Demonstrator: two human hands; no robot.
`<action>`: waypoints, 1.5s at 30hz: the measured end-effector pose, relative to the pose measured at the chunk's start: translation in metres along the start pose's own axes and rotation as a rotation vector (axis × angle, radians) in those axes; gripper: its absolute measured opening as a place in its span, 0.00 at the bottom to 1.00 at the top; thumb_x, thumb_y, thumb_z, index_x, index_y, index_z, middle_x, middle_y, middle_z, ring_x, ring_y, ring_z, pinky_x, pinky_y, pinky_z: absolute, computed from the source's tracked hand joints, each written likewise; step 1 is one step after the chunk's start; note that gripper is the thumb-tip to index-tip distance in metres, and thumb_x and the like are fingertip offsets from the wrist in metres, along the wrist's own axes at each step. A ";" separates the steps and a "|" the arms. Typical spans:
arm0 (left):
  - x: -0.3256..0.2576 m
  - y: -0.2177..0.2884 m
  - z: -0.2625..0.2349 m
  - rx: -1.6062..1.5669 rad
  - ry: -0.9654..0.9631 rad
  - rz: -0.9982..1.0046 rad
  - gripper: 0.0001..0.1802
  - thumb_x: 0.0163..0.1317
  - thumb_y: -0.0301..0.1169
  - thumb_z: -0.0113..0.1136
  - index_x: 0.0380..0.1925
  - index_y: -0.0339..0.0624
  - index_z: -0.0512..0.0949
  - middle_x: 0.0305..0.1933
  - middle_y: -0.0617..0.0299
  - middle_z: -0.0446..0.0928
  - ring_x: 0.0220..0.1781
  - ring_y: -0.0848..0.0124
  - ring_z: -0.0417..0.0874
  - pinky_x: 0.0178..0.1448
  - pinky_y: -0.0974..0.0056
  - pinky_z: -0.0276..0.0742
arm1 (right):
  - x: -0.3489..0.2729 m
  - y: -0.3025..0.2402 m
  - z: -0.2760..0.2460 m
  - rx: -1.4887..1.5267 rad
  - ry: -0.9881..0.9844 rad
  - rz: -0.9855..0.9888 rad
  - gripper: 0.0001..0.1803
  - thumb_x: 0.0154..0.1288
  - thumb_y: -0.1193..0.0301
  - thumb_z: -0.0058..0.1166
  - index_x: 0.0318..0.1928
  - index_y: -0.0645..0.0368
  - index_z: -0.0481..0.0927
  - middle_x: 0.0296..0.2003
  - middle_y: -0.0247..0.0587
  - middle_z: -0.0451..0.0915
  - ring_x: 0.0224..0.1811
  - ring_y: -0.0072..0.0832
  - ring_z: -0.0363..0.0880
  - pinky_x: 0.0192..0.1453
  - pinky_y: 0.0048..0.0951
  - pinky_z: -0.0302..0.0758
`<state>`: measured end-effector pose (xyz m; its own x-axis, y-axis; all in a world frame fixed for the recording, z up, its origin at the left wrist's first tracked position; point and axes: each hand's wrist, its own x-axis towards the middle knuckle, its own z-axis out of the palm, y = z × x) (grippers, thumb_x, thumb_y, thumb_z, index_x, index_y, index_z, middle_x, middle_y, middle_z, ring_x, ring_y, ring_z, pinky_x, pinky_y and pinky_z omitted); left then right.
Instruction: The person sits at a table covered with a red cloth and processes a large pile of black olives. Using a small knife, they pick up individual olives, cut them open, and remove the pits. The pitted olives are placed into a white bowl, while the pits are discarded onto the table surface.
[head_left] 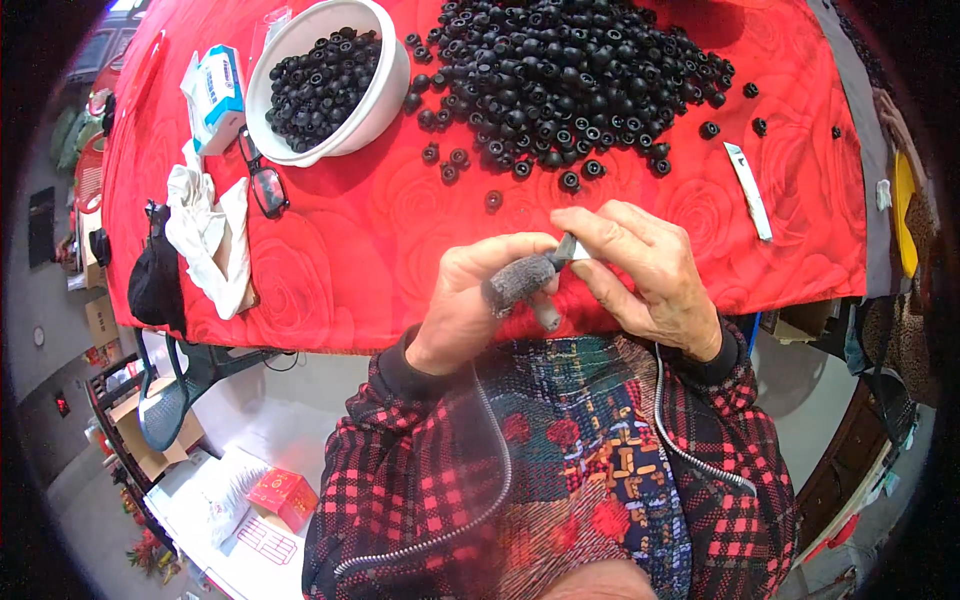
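Red rose-patterned cloth (330,270) covers the table, floor and cartons below its near edge. Far left of the grip – a black bag (152,280) at the cloth's edge, a crumpled white rag (210,235), a small blue-white box (218,92) and black-framed glasses (262,180). Up-left of the grip sits a white bowl (385,95) holding small black round parts. Left hand (465,305) is closed, its forefinger wrapped in a grey fabric finger cot (520,280); whatever it pinches is too hidden to tell. Touching that fingertip is a small blade (570,248) – thin, silvery, short – gripped by the right hand (640,265), fingers shut around it, held just above the table's near edge over the lap. Straight above the grip lies a big pile of black rubber parts (570,70), ring-shaped with hollow centres, a few strays (494,200) nearer the hands. Right of the grip, well apart, a white utility knife (748,190) lies on the cloth.
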<state>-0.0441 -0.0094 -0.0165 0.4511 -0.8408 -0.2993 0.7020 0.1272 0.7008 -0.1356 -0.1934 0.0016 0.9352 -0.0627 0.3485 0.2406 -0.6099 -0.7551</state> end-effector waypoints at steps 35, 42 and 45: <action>-0.007 0.047 0.004 1.000 0.260 0.821 0.15 0.51 0.17 0.66 0.41 0.33 0.81 0.37 0.56 0.81 0.39 0.70 0.82 0.43 0.68 0.80 | 0.020 -0.034 0.013 0.578 0.124 0.360 0.13 0.61 0.75 0.59 0.46 0.63 0.77 0.34 0.35 0.77 0.34 0.17 0.73 0.36 0.21 0.70; -0.003 0.027 0.005 1.316 0.306 1.174 0.19 0.45 0.17 0.67 0.42 0.36 0.81 0.36 0.54 0.82 0.35 0.64 0.84 0.36 0.65 0.80 | 0.029 -0.048 0.028 0.559 0.160 0.373 0.13 0.58 0.74 0.64 0.43 0.64 0.77 0.31 0.34 0.77 0.33 0.15 0.73 0.34 0.22 0.72; -0.007 0.024 0.009 1.345 0.335 1.148 0.20 0.44 0.18 0.67 0.42 0.36 0.81 0.36 0.53 0.81 0.36 0.63 0.83 0.37 0.65 0.80 | 0.029 -0.047 0.030 0.457 0.154 0.356 0.12 0.57 0.75 0.64 0.40 0.64 0.78 0.30 0.38 0.78 0.31 0.18 0.75 0.34 0.24 0.73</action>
<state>-0.0353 -0.0047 0.0085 0.5404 -0.4968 0.6791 -0.8140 -0.1045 0.5714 -0.1123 -0.1428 0.0303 0.9386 -0.3353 0.0814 0.0392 -0.1308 -0.9906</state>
